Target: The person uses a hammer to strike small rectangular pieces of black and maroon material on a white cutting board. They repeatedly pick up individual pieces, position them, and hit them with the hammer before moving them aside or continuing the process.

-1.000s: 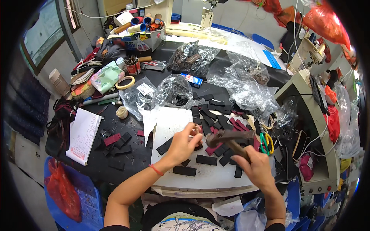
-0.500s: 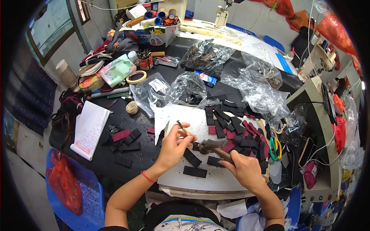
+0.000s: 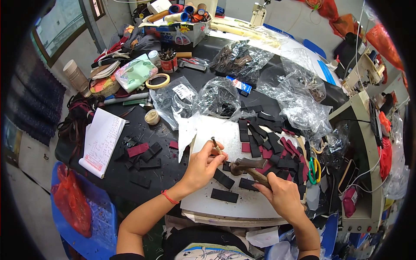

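Observation:
My left hand (image 3: pixel 200 171), with a red cord at the wrist, pinches a slim metal punch (image 3: pixel 215 144) upright over the white board (image 3: pixel 203 209). Its lower tip is hidden by the fingers. My right hand (image 3: pixel 284 193) is wrapped round the wooden handle of a hammer (image 3: pixel 248 164). The hammer's dark head hangs just right of my left fingertips, apart from the punch. Below the hands a flat black strip (image 3: pixel 224 195) lies on the board, with a second black strip (image 3: pixel 223 179) slanted above it. To the right spreads a heap of black and maroon strips (image 3: pixel 277 151).
Left of the board are loose strips (image 3: pixel 149 162), an open notebook (image 3: pixel 102 141) and a small jar (image 3: pixel 152 117). Clear plastic bags (image 3: pixel 216 99) lie behind it. Scissors (image 3: pixel 315 170) with green and yellow handles lie at the right. A blue stool (image 3: pixel 102 208) stands lower left.
The whole view has shifted slightly, so the table's things appear farther right and lower. Both hands keep their grips, and the hammer stays close beside my left hand.

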A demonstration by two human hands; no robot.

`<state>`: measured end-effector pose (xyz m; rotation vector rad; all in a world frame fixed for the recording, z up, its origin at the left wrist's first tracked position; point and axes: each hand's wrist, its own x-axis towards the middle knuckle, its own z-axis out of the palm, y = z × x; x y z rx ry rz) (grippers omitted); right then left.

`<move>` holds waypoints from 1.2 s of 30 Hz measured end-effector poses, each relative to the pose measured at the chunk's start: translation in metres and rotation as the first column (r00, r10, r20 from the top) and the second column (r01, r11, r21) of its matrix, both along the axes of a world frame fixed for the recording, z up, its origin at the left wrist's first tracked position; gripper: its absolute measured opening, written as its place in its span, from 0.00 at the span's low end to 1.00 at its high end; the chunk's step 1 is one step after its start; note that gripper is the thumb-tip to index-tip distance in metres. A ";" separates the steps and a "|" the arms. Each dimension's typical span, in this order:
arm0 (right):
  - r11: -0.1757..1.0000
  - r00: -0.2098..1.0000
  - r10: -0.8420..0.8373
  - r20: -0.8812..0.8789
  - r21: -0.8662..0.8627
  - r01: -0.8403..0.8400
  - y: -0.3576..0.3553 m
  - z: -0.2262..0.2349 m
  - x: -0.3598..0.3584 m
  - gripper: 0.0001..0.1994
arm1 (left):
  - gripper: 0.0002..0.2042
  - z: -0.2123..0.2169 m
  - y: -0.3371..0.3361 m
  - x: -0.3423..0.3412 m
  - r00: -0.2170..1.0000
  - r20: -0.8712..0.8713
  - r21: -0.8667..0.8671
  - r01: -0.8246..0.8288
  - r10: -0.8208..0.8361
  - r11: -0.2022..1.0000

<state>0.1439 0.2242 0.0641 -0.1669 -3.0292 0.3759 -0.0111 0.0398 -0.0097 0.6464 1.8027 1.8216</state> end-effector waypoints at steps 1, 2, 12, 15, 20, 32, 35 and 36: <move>1.000 1.000 0.000 -0.008 -0.009 0.000 0.001 0.002 -0.001 0.20 | 0.08 0.002 0.000 0.000 0.996 -0.084 -0.022 0.004 -0.006 1.000; 0.999 0.999 -0.002 -0.043 -0.052 0.000 0.004 0.004 0.000 0.19 | 0.08 0.004 0.000 0.002 0.986 -0.167 -0.045 0.005 -0.013 0.999; 0.944 0.995 -0.082 -0.059 -0.325 0.058 0.003 0.038 -0.018 0.17 | 0.11 -0.001 0.004 0.018 0.719 -0.689 -0.182 -0.050 -0.090 0.982; 0.999 0.990 -0.035 -0.140 -0.039 0.030 0.010 0.026 -0.013 0.18 | 0.11 -0.002 0.003 0.020 0.736 -0.677 -0.116 -0.113 0.004 0.987; 1.000 1.000 0.007 0.022 -0.003 -0.007 0.006 -0.002 0.003 0.20 | 0.09 0.001 0.008 0.007 0.941 -0.332 -0.094 -0.096 0.059 0.991; 0.992 0.993 -0.036 -0.116 -0.126 0.021 0.010 0.010 0.003 0.18 | 0.07 0.007 -0.004 0.010 0.844 -0.516 -0.180 0.060 -0.146 0.982; 0.913 0.921 -0.250 -0.300 -0.391 0.120 0.010 0.039 0.011 0.11 | 0.09 0.006 -0.003 0.017 0.757 -0.640 -0.172 0.028 -0.133 0.985; 0.807 0.888 -0.298 -0.350 -0.589 0.039 0.008 0.046 0.015 0.07 | 0.10 0.005 -0.003 0.019 0.730 -0.672 -0.156 0.027 -0.126 0.987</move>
